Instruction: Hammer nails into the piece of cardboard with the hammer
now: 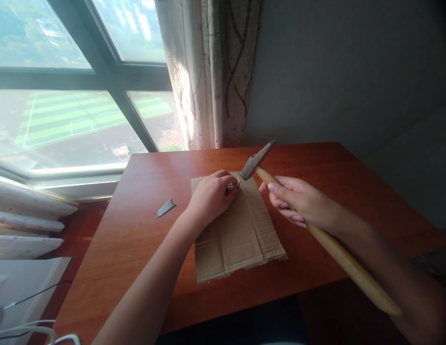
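Note:
A piece of brown cardboard (240,235) lies flat on the wooden table. Over its far part, my left hand (215,191) is closed, thumb and fingers pinching a nail (238,185) that is small and mostly hidden. My right hand (294,199) is wrapped round the wooden handle of a hammer (260,160), close below the metal head. The head hangs just above and right of my left fingertips, apart from them. The handle slants back toward my right forearm. Several grey nails (166,208) lie in a neat bunch on the table, left of the cardboard.
The reddish-brown table (136,249) stands against a window (72,120) at the left and a grey wall (337,86) at the back. A patterned curtain (208,72) hangs behind the table's far edge. White cables (32,330) show at the lower left.

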A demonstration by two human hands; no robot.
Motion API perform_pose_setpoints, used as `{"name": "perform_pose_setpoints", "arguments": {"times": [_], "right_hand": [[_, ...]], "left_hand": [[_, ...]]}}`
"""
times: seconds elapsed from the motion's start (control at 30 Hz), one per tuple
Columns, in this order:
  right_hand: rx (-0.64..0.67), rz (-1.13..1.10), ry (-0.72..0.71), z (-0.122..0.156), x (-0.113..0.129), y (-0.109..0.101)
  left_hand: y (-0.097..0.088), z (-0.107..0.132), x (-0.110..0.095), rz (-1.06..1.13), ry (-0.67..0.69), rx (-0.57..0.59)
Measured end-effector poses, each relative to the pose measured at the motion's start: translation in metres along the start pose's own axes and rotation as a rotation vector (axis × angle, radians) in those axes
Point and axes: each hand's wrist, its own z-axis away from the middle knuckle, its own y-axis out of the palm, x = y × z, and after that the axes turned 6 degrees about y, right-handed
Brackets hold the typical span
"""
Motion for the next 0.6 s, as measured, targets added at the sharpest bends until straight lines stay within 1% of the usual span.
{"name": "perform_pose_setpoints", "arguments": {"times": [0.13, 0.23, 0.37, 0.6], "right_hand": [[-0.008, -0.007, 0.009, 0.000, -0.003, -0.002], [-0.003, -0.022, 0.018, 0.000, -0.006, -0.002], [0.000, -0.039, 0.018, -0.001, -0.006, -0.001], [0.038, -0.015, -0.023, 0.003, 0.004, 0.002]], "left_hand": [[-0.009, 0.013, -0.002, -0.110, 0.031, -0.001], [-0.012, 0.026, -0.007, -0.138, 0.032, -0.001], [-0.007, 0.037, -0.010, -0.130, 0.016, -0.010], [0.003, 0.040, -0.008, -0.056, -0.035, -0.074]]}}
